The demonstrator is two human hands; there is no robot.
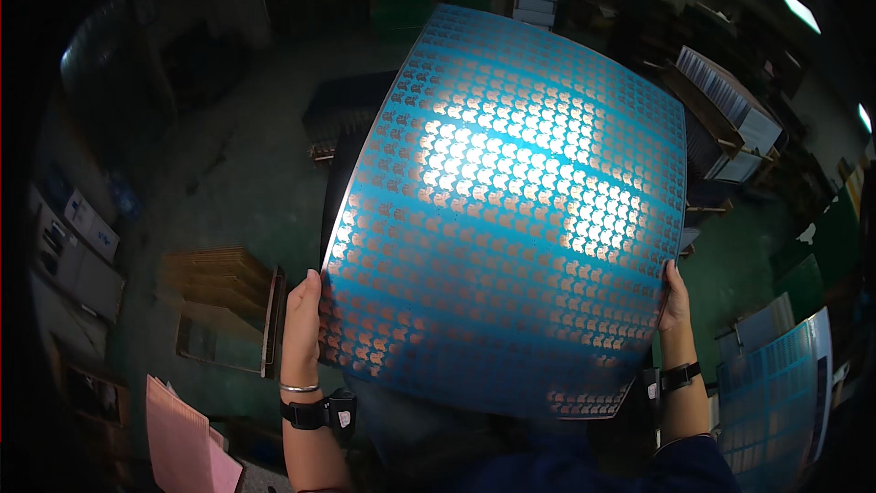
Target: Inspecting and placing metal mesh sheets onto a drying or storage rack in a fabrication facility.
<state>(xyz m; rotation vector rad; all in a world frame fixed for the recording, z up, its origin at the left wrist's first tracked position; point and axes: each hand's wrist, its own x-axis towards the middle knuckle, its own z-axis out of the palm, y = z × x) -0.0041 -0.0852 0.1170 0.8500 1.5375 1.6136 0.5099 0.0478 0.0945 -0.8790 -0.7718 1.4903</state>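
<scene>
A large blue sheet point(511, 228) with rows of small shiny metallic shapes is held up in front of me, tilted, with bright light glaring off its middle. My left hand point(303, 310) grips its left edge near the lower corner, thumb along the edge and the other fingers hidden behind. On the opposite side my right hand point(674, 301) is closed on the right edge, its fingers mostly out of sight too. Both wrists wear black straps, and a silver bangle point(299, 389) circles the left one.
Brown boards point(214, 278) stand in a rack at the left. Pink sheets point(187, 438) lean at the lower left. Another blue patterned sheet point(766, 402) stands at the lower right. White stacked panels point(725, 96) are at the far right, and a dark low stand point(342, 110) is behind the sheet.
</scene>
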